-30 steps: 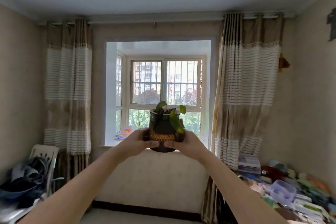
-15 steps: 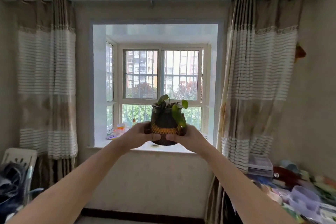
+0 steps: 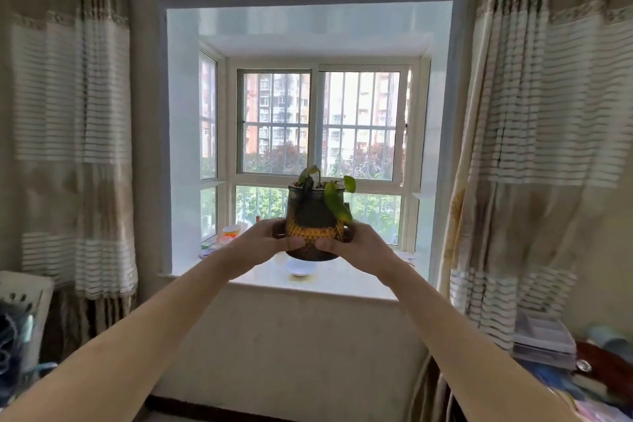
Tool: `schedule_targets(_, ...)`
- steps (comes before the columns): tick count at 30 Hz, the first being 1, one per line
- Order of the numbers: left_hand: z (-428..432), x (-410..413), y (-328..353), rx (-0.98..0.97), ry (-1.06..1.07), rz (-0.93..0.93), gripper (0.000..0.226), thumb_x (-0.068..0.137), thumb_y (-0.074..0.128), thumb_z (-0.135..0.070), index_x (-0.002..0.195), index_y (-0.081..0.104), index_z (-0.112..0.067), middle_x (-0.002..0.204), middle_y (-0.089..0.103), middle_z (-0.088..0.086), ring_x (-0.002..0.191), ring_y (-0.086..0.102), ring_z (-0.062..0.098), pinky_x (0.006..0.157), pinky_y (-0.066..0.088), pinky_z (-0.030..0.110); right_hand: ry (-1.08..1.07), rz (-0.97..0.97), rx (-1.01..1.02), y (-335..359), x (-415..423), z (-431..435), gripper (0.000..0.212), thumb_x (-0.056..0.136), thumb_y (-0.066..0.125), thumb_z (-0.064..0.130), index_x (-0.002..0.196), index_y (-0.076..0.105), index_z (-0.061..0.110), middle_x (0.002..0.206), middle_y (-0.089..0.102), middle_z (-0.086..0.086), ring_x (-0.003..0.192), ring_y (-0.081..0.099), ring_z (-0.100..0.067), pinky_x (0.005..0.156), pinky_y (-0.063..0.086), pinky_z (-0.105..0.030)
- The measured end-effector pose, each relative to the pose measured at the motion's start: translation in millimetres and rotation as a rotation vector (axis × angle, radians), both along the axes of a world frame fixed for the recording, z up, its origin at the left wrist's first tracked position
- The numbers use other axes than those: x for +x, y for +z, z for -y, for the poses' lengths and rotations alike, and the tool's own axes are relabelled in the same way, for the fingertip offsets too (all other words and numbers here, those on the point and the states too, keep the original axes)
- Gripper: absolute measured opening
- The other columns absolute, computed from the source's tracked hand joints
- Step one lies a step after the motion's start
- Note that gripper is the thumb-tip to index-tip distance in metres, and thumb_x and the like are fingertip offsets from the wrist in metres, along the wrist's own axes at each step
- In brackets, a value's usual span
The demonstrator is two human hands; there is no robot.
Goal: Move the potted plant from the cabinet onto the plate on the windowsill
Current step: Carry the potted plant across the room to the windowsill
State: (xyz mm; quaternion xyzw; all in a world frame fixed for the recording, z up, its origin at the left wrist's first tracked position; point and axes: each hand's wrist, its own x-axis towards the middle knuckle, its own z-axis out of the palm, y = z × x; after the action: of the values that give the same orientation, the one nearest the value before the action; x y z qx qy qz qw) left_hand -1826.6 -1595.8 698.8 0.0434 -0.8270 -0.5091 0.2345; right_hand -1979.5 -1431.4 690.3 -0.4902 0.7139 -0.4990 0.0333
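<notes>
While both hands, left hand (image 3: 265,241) and right hand (image 3: 356,245), wrapped their fingers (image 3: 296,243) around the upright potted plant (image 3: 315,221), the white plate (image 3: 300,270) sat on the windowsill (image 3: 342,281) below and farther away.

Bay window (image 3: 318,127), white-framed, barred, daylight through it, buildings and trees beyond; striped beige curtains (image 3: 68,134) drawn back at either side; plain beige wall (image 3: 291,353) below; cluttered stacks (image 3: 565,360) at lower right corner.

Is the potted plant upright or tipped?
Upright: the potted plant has its rim level, held between left hand and right hand.
</notes>
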Motion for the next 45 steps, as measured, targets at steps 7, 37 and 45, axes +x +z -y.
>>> schedule_targets(7, 81, -83, -5, 0.006, -0.043, 0.014, 0.036, 0.093, 0.066, -0.011, 0.128, 0.064, -0.004, 0.124, 0.072, 0.012, 0.118, 0.067, 0.025, 0.103, 0.05, 0.033, -0.033, 0.039, -0.023, -10, -76, 74, 0.023, 0.079, 0.083, 0.037, 0.094, 0.067, 0.043, 0.092, 0.077, 0.018, 0.081, 0.072, 0.008, 0.086, 0.058, -0.023)
schedule_targets(37, 340, -469, -25, -0.09, 0.084, -0.003, 0.039, 0.09, 0.069, -0.031, 0.114, 0.07, 0.0, 0.112, 0.074, 0.021, 0.11, 0.069, 0.036, 0.102, 0.053, 0.05, 0.014, 0.043, -0.105, -38, -461, 341, 0.026, 0.079, 0.084, 0.022, 0.097, 0.07, 0.034, 0.074, 0.076, 0.027, 0.072, 0.071, 0.01, 0.066, 0.054, -0.009)
schedule_targets(45, 430, -554, -38, -0.006, 0.036, -0.034, 0.038, 0.085, 0.075, -0.031, 0.112, 0.071, -0.005, 0.114, 0.073, 0.022, 0.111, 0.069, 0.037, 0.103, 0.048, 0.052, -0.029, 0.079, -0.119, -48, -541, 427, 0.016, 0.08, 0.083, 0.029, 0.091, 0.073, 0.034, 0.078, 0.076, 0.016, 0.072, 0.068, 0.006, 0.068, 0.052, -0.011)
